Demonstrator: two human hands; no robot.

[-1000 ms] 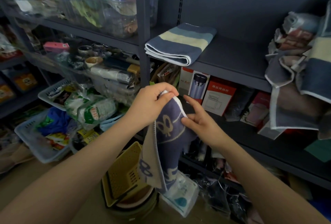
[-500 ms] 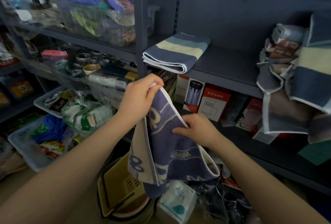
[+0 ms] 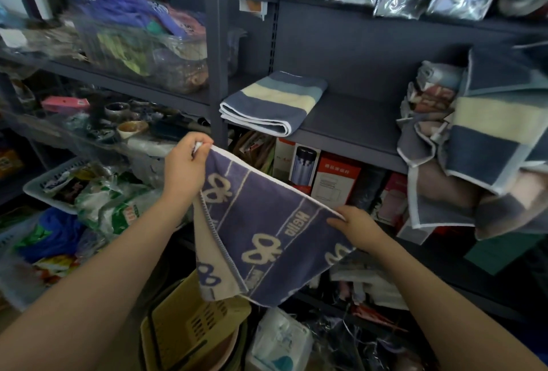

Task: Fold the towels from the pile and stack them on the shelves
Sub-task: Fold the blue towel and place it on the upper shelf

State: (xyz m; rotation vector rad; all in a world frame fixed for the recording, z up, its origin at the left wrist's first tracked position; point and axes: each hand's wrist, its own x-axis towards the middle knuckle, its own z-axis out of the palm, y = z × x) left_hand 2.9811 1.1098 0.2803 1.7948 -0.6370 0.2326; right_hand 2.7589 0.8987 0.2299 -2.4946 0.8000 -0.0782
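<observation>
— Where's the towel?

— The purple towel point(image 3: 261, 231) with cream bow shapes hangs in the air in front of the shelf point(image 3: 350, 130), stretched along its white top edge between both hands. One side is doubled over at the left, showing a cream back.

— And each grip?

— The left hand point(image 3: 185, 169) pinches the upper left corner, fingers pressed together on the cloth. The right hand point(image 3: 357, 223), lower down, holds the top edge near the right corner, fingers closed over it.

— What's around it?

— On the shelf behind lies a folded towel point(image 3: 272, 102), blue with a cream band, lying flat near the upright post point(image 3: 216, 53). At the right end of that shelf sits the pile point(image 3: 474, 145) of unfolded towels, some hanging over the edge. Boxes point(image 3: 335, 180) stand on the shelf below. Under the towel, low down, is a yellow basket point(image 3: 189, 332).
</observation>
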